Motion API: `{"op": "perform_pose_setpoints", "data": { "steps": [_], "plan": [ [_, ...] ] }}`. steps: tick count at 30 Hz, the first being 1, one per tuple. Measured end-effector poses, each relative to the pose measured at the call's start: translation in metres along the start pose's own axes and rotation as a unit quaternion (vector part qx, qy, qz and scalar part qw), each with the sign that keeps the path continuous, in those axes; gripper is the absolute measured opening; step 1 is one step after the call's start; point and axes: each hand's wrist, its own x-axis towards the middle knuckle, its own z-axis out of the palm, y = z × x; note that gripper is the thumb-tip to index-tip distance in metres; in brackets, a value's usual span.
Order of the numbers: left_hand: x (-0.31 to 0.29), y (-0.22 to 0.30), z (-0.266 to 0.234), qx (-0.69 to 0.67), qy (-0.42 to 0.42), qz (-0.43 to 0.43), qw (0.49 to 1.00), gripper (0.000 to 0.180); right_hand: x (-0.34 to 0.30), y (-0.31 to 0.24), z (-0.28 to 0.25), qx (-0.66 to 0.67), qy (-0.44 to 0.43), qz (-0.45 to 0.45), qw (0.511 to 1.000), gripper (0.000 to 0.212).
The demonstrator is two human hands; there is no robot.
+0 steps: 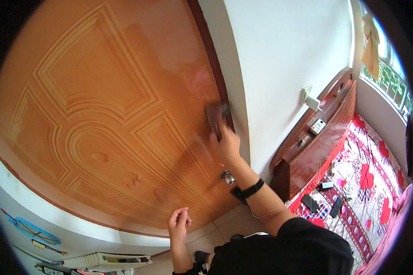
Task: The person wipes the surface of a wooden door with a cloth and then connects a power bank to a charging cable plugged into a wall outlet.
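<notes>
My right hand (227,143) is raised to the right side of a brown wooden door (96,82) with carved panel lines. It grips a dark cloth-like thing (214,114), blurred, pressed against the door surface beside the dark frame (218,73). Below that hand, a round metal doorknob (227,177) sits close to my forearm, which wears a black wristband (253,188). My left hand (180,221) hangs lower in front of the door, its fingers curled in with nothing visible in them.
On the right, a bed (367,183) with red-and-white patterned bedding holds several dark devices. Its wooden headboard (321,123) stands against the white wall (289,50), below a plugged-in charger (312,102). A white appliance (105,260) and a blue hanger-like item (34,230) are at lower left.
</notes>
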Motion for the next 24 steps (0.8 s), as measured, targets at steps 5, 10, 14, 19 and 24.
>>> {"op": "perform_pose_setpoints", "data": {
  "steps": [5,10,14,19,24],
  "plan": [
    [-0.005,-0.002,0.009,0.002,-0.001,-0.034,0.999,0.021,-0.142,0.057,0.014,-0.054,-0.280,0.170,0.943,0.045],
    [-0.011,-0.005,0.009,0.009,0.004,-0.049,0.999,0.017,-0.158,0.050,0.013,0.091,-0.389,0.358,0.844,0.037],
    [-0.011,-0.016,0.003,0.011,0.006,-0.052,0.999,0.017,-0.066,-0.014,-0.021,0.288,-0.308,0.352,0.836,0.026],
    [-0.011,-0.002,0.009,0.020,0.019,-0.058,0.998,0.018,0.022,-0.055,-0.041,0.190,-0.008,-0.042,0.981,0.055],
    [-0.012,-0.022,0.003,-0.017,0.018,-0.102,0.995,0.017,0.016,-0.020,-0.002,0.002,-0.029,-0.016,0.999,0.057]
  ]
}}
